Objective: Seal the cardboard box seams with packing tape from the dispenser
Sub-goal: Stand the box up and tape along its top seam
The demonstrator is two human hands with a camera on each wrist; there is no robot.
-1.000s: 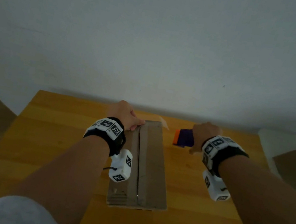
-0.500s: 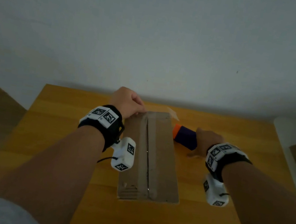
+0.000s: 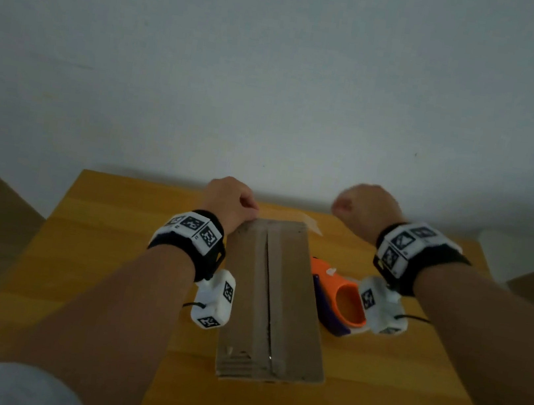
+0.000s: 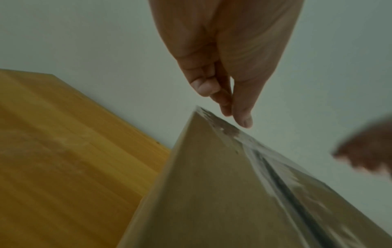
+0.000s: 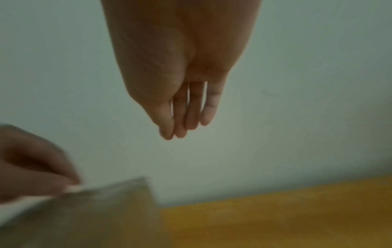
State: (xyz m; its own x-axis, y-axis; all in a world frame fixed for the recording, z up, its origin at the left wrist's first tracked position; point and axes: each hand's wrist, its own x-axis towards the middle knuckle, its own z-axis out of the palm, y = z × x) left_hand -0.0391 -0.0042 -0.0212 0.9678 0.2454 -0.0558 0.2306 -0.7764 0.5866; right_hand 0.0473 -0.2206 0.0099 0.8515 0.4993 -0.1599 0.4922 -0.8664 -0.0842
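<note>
Your left hand (image 3: 229, 198) rests curled at the cardboard box's (image 3: 274, 304) far left corner; whether its grip holds anything there I cannot tell. Your right hand (image 3: 367, 208) hovers empty, grip loose, above the worktop (image 3: 106, 247). The dispenser (image 3: 336, 297) lies just right of the box.

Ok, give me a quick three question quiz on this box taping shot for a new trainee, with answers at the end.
1. True or false: the right hand is gripping the tape dispenser.
2. Multiple choice: where does the dispenser lie? A) on top of the cardboard box; B) on the table on the box's right side; C) in the left hand.
3. Fill in: the left hand's fingertips are at the box's ____ end.

Key: 1 false, the right hand is raised and holds nothing; 2 B; 3 far.
</note>
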